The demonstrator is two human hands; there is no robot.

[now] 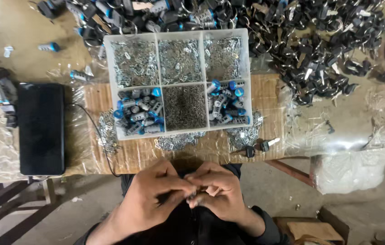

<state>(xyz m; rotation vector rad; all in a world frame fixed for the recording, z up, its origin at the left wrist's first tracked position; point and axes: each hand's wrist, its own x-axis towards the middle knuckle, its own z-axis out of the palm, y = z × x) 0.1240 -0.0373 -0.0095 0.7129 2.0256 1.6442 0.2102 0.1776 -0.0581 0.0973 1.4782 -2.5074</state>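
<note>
My left hand [154, 193] and my right hand [217, 190] meet in front of me, just below the table's near edge. Their fingertips pinch a small dark metal part [191, 194] between them; most of it is hidden by the fingers. Beyond the hands stands a white six-compartment tray [159, 82]. Three back cells hold small silvery metal pieces, the front middle cell holds tiny dark springs or pins, and the front left and right cells hold grey lock cylinders with blue ends [138, 111].
A black phone-like slab [41, 128] lies at the left with a cable. A big heap of black-headed keys [319, 50] fills the back right. A keyed cylinder [258, 147] and loose metal pieces lie by the tray. Crinkled plastic bags sit right.
</note>
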